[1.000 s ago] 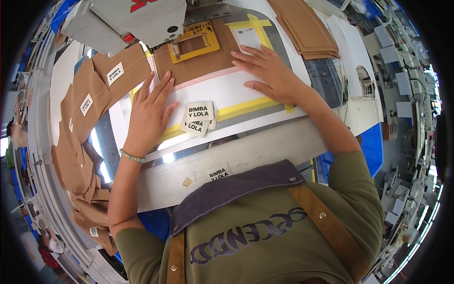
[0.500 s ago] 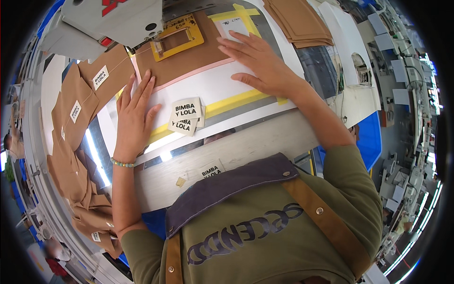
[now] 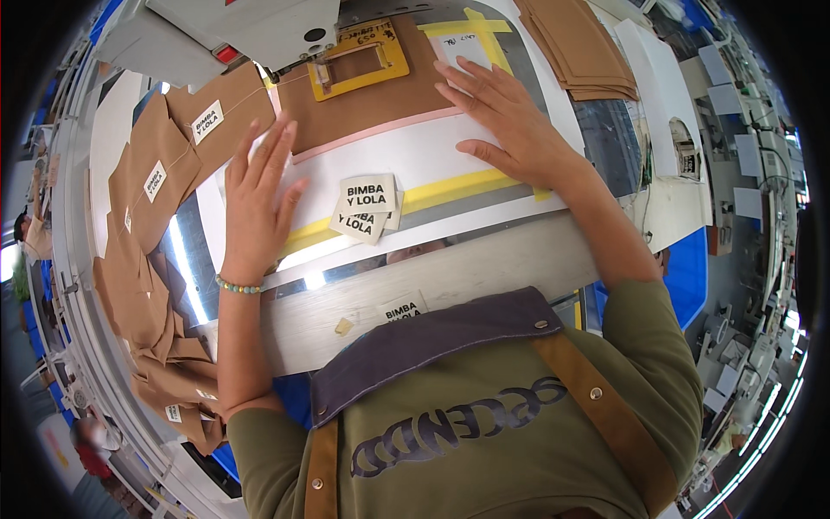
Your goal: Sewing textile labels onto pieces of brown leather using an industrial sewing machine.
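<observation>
Fingers spread, my left hand is over the left side of a white template sheet, its fingertips by the near left corner of a brown panel. That panel lies against a pink strip. My right hand is also open, palm down over the panel's right end and the sheet. On the panel sits a yellow rectangular frame, beside the sewing machine head. Several small pale labels with dark print lie in a pile between my hands. Neither hand grips anything; whether the fingertips touch the surface I cannot tell.
Brown pieces with pale labels, joined by thread, trail down the table's left side. A stack of brown panels lies at the far right. A blue bin stands right of the table. Another label lies near the front edge.
The whole view has shifted, so the scene sits farther right in the picture. Both hands stay at about the same places on the work, with my left fingers slightly more spread.
</observation>
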`<state>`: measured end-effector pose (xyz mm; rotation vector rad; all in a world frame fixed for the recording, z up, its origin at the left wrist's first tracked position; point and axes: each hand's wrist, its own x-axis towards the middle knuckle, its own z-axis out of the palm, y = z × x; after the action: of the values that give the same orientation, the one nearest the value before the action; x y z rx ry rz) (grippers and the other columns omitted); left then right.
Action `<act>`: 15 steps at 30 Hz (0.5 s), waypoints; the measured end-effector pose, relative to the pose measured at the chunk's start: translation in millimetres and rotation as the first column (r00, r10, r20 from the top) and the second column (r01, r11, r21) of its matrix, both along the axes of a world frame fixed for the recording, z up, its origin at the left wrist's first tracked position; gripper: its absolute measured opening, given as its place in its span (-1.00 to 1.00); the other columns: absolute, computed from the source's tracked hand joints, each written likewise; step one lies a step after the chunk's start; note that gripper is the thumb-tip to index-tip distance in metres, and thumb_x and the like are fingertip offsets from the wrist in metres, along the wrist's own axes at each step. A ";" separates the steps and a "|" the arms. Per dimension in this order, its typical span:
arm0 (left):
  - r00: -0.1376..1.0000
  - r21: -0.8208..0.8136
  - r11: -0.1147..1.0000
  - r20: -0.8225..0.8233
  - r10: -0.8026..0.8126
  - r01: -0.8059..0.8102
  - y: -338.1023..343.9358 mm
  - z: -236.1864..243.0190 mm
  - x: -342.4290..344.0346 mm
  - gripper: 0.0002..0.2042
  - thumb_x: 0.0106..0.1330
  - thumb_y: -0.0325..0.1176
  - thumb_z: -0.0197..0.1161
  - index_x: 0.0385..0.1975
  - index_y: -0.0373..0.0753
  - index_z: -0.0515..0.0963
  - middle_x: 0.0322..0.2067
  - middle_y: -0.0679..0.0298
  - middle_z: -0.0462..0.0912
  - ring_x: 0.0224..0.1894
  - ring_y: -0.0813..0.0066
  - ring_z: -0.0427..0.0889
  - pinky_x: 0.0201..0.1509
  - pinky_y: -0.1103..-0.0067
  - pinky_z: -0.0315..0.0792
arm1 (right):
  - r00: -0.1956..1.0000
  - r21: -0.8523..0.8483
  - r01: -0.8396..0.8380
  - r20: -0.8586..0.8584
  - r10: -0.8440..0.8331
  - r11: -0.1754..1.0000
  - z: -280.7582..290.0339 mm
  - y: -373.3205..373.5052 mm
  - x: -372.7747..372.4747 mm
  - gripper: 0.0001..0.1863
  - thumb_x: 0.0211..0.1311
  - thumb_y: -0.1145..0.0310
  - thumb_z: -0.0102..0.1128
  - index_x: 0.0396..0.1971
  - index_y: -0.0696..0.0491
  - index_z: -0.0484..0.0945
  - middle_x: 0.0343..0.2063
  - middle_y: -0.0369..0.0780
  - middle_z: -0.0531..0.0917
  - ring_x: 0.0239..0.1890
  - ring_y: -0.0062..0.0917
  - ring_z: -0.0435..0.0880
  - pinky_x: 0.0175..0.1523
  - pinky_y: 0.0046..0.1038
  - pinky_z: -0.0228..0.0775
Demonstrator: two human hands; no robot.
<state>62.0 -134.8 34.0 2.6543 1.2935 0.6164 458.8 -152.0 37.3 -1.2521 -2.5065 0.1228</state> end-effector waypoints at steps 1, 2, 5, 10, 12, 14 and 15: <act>0.998 -0.038 0.999 -0.069 -0.005 0.003 -0.2 0.7 0.6 -0.38 0.55 -0.13 0.29 0.58 -0.06 0.41 0.61 0.36 0.37 0.68 0.02 0.17 0.72 0.13 0.04 | 1.000 0.001 -0.001 -0.003 0.001 1.000 -0.8 -0.5 -0.3 -0.26 0.64 -0.10 0.03 0.64 -0.02 0.28 0.67 -0.26 0.24 0.73 -0.25 0.04 0.79 0.03 -0.25; 0.997 -0.037 0.999 -0.071 -0.005 0.002 -0.3 0.9 2.2 -0.38 0.55 -0.13 0.29 0.58 -0.06 0.41 0.61 0.36 0.37 0.68 0.02 0.17 0.72 0.13 0.04 | 0.996 -0.012 0.001 0.085 0.000 1.000 -1.3 -0.9 -0.7 -0.26 0.66 -0.12 0.02 0.62 0.00 0.30 0.67 -0.26 0.24 0.73 -0.26 0.05 0.79 0.03 -0.25; 0.981 -0.034 0.999 -0.195 0.007 -0.013 0.2 1.0 5.3 -0.39 0.57 -0.15 0.23 0.60 -0.10 0.38 0.62 0.30 0.36 0.69 0.02 0.17 0.73 0.12 0.03 | 0.986 -0.030 0.010 0.167 -0.005 0.999 -3.2 -0.1 -1.5 -0.26 0.66 -0.13 0.00 0.62 -0.01 0.30 0.67 -0.26 0.25 0.73 -0.28 0.04 0.79 0.02 -0.30; 0.988 -0.052 0.999 -0.153 -0.007 -0.001 0.8 4.0 3.6 -0.41 0.56 -0.16 0.24 0.57 -0.10 0.43 0.61 0.31 0.38 0.68 0.03 0.19 0.72 0.13 0.04 | 0.986 -0.047 0.007 0.164 0.001 0.999 -1.4 -0.3 -1.3 -0.26 0.65 -0.12 0.01 0.64 -0.03 0.29 0.67 -0.27 0.25 0.74 -0.28 0.03 0.80 0.02 -0.33; 0.989 -0.059 0.998 -0.151 -0.011 0.002 2.2 2.3 2.0 -0.42 0.56 -0.17 0.25 0.56 -0.11 0.44 0.60 0.31 0.39 0.67 0.03 0.20 0.72 0.13 0.05 | 0.987 -0.036 0.003 0.161 0.003 0.999 -1.8 -1.3 0.6 -0.26 0.65 -0.10 0.02 0.63 -0.01 0.29 0.67 -0.24 0.26 0.74 -0.25 0.04 0.79 0.01 -0.28; 0.990 -0.065 0.998 -0.143 -0.018 0.009 2.1 1.5 2.3 -0.42 0.55 -0.18 0.25 0.55 -0.12 0.45 0.60 0.30 0.39 0.67 0.03 0.21 0.72 0.13 0.06 | 0.997 -0.023 0.018 0.070 -0.017 1.000 -0.4 -0.4 4.3 -0.26 0.65 -0.09 0.02 0.63 0.01 0.30 0.66 -0.21 0.26 0.74 -0.23 0.04 0.78 0.01 -0.26; 0.998 -0.052 0.999 -0.062 -0.003 0.000 1.0 2.5 3.4 -0.43 0.54 -0.19 0.26 0.53 -0.13 0.47 0.59 0.29 0.41 0.67 0.04 0.22 0.71 0.13 0.08 | 0.999 -0.009 0.033 -0.024 -0.033 0.999 0.4 0.1 6.7 -0.27 0.65 -0.09 0.02 0.62 0.02 0.30 0.66 -0.19 0.26 0.73 -0.20 0.04 0.77 0.01 -0.23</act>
<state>65.4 -133.8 36.5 2.6516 1.3049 0.4965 465.4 -151.9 37.7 -1.2872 -2.4667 0.1403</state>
